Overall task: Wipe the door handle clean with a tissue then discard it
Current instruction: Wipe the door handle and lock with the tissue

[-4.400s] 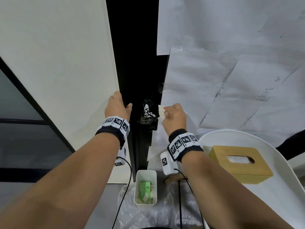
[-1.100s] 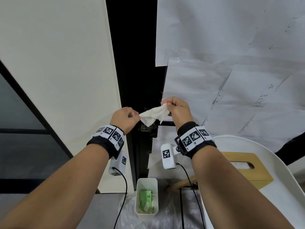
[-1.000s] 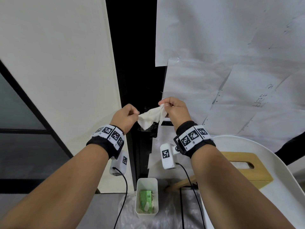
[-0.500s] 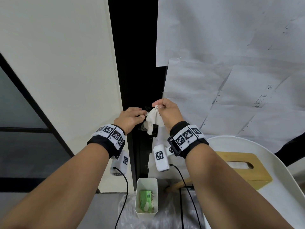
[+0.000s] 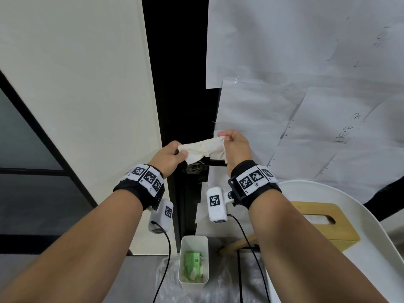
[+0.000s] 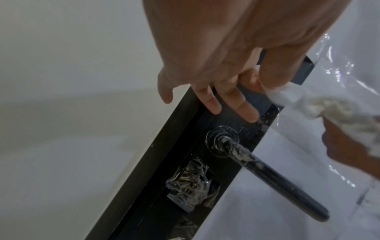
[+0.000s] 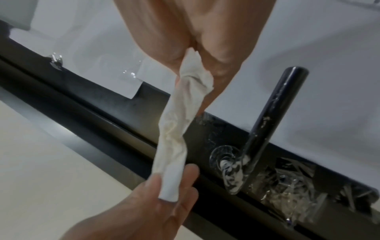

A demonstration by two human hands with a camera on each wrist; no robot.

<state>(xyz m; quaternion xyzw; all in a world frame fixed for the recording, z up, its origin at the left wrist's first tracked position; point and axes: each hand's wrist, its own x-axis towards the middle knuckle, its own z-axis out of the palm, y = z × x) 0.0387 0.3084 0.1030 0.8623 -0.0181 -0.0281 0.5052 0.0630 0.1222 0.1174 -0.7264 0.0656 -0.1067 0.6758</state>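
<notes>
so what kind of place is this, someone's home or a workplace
Hard to be sure; probably an indoor room or office set up for the task. A black door handle sits on a dark-framed door papered with white sheets, with a wooden tissue box and a small bin nearby.

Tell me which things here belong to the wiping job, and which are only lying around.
Job:
- crumpled white tissue, pinched by left hand and right hand
- smeared black lever door handle
- small white bin

Lying about:
- wooden tissue box
- white paper sheets
</notes>
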